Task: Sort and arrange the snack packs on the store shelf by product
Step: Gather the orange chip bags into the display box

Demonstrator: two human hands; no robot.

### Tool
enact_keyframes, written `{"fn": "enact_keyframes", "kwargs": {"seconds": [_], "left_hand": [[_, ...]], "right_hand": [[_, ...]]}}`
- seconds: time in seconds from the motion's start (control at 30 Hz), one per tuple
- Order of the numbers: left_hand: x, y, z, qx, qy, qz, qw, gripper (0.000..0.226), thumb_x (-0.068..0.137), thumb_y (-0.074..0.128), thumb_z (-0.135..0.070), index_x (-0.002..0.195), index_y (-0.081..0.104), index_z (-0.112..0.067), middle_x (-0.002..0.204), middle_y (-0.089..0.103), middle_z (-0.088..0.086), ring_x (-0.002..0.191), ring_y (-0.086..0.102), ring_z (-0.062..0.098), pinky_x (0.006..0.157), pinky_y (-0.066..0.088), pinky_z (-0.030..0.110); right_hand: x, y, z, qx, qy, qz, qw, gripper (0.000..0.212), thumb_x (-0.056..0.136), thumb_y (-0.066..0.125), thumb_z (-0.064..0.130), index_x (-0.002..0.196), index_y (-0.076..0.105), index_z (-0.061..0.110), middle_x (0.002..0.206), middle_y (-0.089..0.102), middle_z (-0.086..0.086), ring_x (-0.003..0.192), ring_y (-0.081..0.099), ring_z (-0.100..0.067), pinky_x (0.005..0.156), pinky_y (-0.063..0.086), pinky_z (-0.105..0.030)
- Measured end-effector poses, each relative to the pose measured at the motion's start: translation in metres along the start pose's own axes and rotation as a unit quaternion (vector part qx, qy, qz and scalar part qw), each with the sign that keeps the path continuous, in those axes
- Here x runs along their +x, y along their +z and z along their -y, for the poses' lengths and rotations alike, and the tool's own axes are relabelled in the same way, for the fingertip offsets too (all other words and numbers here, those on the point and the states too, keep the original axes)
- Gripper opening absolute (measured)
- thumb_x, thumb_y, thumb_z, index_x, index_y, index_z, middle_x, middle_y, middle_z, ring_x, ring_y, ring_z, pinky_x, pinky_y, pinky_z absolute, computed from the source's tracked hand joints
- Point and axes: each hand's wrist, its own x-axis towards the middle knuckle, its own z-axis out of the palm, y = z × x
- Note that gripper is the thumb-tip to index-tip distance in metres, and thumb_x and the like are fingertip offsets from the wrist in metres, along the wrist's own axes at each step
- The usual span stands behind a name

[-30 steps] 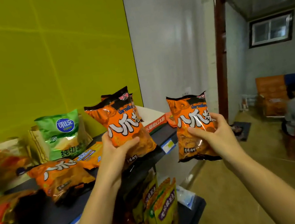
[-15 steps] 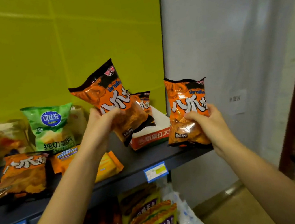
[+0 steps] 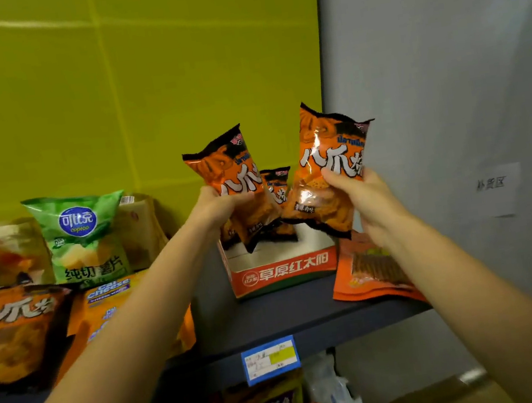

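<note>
Snack packs are up in both hands, right over the red display box (image 3: 285,272) at the back of the shelf (image 3: 308,318). Left hand (image 3: 220,204) has its fingers (image 3: 240,198) wrapped shut around the lower half of one orange pack (image 3: 230,175), tilted, its bottom edge dipping just inside the box. Right hand (image 3: 360,198) has its fingers closed on a second orange pack (image 3: 331,164), held upright above the box's right end, foil catching the light. Between the two, a third orange pack (image 3: 278,186) already stands in the box.

These look light and puffy, air-filled bags with crisp contents, so I'd judge them easy to lift but easy to crush. The film is glossy and likely slick; gripping low on the body, as both hands do, seems sound, with gentle pressure. The crimped top seam would be the safer pinch point if they need nudging upright.

Left of the box, another orange pack of the same kind (image 3: 19,331) lies flat, beside a cheese wafer bag (image 3: 108,302), with a green crisp bag (image 3: 81,237) standing behind. Right of the box lies a flat orange pouch (image 3: 363,273). That stray matching pack probably belongs in the box too.
</note>
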Motion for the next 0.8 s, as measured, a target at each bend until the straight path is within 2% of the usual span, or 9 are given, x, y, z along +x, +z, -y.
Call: {"fn": "enact_keyframes", "kwargs": {"seconds": [0.07, 0.2, 0.3, 0.37, 0.43, 0.53, 0.67, 0.7, 0.8], "left_hand": [[0.014, 0.007, 0.008, 0.04, -0.004, -0.006, 0.999, 0.046, 0.08, 0.067, -0.005, 0.124, 0.052, -0.004, 0.122, 0.06, 0.008, 0.114, 0.055, 0.025, 0.094, 0.043, 0.037], [0.041, 0.01, 0.026, 0.096, -0.028, -0.024, 0.995, 0.055, 0.076, 0.071, -0.003, 0.125, 0.049, -0.003, 0.127, 0.058, 0.013, 0.119, 0.055, 0.03, 0.095, 0.045, 0.04], [0.055, 0.008, 0.04, 0.173, -0.043, -0.014, 0.984, 0.063, 0.071, 0.076, -0.006, 0.125, 0.046, -0.006, 0.126, 0.059, 0.012, 0.116, 0.056, 0.029, 0.093, 0.048, 0.039], [0.058, 0.007, 0.045, 0.201, -0.053, -0.014, 0.978, 0.069, 0.07, 0.077, -0.008, 0.129, 0.04, -0.006, 0.128, 0.056, 0.012, 0.117, 0.054, 0.029, 0.092, 0.047, 0.035], [0.059, 0.009, 0.048, 0.225, -0.058, -0.027, 0.972, 0.07, 0.076, 0.072, -0.008, 0.132, 0.031, -0.003, 0.13, 0.051, 0.013, 0.121, 0.05, 0.03, 0.09, 0.045, 0.032], [0.059, 0.011, 0.051, 0.288, -0.03, -0.04, 0.956, 0.068, 0.083, 0.066, -0.011, 0.133, 0.022, 0.001, 0.135, 0.047, 0.017, 0.125, 0.047, 0.032, 0.095, 0.044, 0.036], [0.057, 0.011, 0.054, 0.362, 0.009, -0.045, 0.931, 0.065, 0.085, 0.063, -0.019, 0.134, 0.026, 0.0, 0.135, 0.049, 0.015, 0.122, 0.05, 0.031, 0.084, 0.043, 0.029], [0.058, 0.01, 0.055, 0.389, 0.019, -0.05, 0.92, 0.063, 0.085, 0.064, -0.022, 0.134, 0.03, -0.001, 0.134, 0.05, 0.014, 0.122, 0.05, 0.031, 0.085, 0.043, 0.028], [0.061, 0.008, 0.059, 0.516, 0.055, -0.074, 0.852, 0.058, 0.085, 0.061, -0.036, 0.13, 0.042, -0.005, 0.132, 0.052, 0.014, 0.121, 0.046, 0.032, 0.099, 0.036, 0.035]], "right_hand": [[0.021, 0.005, -0.005, -0.001, 0.001, 0.018, 1.0, 0.054, 0.082, 0.067, 0.026, 0.131, 0.047, 0.016, 0.123, 0.061, -0.001, 0.106, 0.059, -0.014, 0.065, 0.047, -0.018], [0.054, 0.017, -0.018, -0.044, 0.044, 0.067, 0.996, 0.05, 0.08, 0.068, 0.029, 0.124, 0.049, 0.018, 0.12, 0.061, 0.0, 0.111, 0.056, -0.017, 0.084, 0.048, -0.029], [0.071, 0.024, -0.032, -0.091, 0.072, 0.098, 0.988, 0.018, 0.084, 0.064, 0.022, 0.098, 0.054, 0.023, 0.102, 0.061, 0.003, 0.101, 0.055, -0.016, 0.087, 0.044, -0.029], [0.079, 0.028, -0.041, -0.106, 0.091, 0.119, 0.983, 0.013, 0.084, 0.064, 0.018, 0.088, 0.053, 0.022, 0.105, 0.061, -0.001, 0.096, 0.056, -0.017, 0.082, 0.045, -0.028], [0.085, 0.031, -0.047, -0.13, 0.104, 0.14, 0.976, 0.013, 0.084, 0.065, 0.017, 0.092, 0.055, 0.019, 0.113, 0.063, -0.006, 0.094, 0.058, -0.018, 0.076, 0.048, -0.027], [0.099, 0.032, -0.057, -0.242, 0.052, 0.142, 0.958, 0.041, 0.081, 0.068, 0.022, 0.117, 0.053, 0.012, 0.115, 0.062, -0.004, 0.104, 0.058, -0.021, 0.088, 0.049, -0.034], [0.107, 0.035, -0.06, -0.365, -0.012, 0.121, 0.923, 0.066, 0.078, 0.071, 0.03, 0.129, 0.037, 0.005, 0.123, 0.056, -0.008, 0.115, 0.055, -0.028, 0.09, 0.048, -0.036], [0.106, 0.036, -0.061, -0.393, -0.027, 0.114, 0.912, 0.068, 0.079, 0.069, 0.031, 0.13, 0.034, 0.004, 0.126, 0.054, -0.011, 0.115, 0.055, -0.03, 0.086, 0.047, -0.034], [0.1, 0.042, -0.066, -0.489, -0.076, 0.101, 0.863, 0.069, 0.08, 0.068, 0.034, 0.13, 0.031, 0.002, 0.128, 0.054, -0.016, 0.113, 0.056, -0.032, 0.079, 0.047, -0.034]]}}
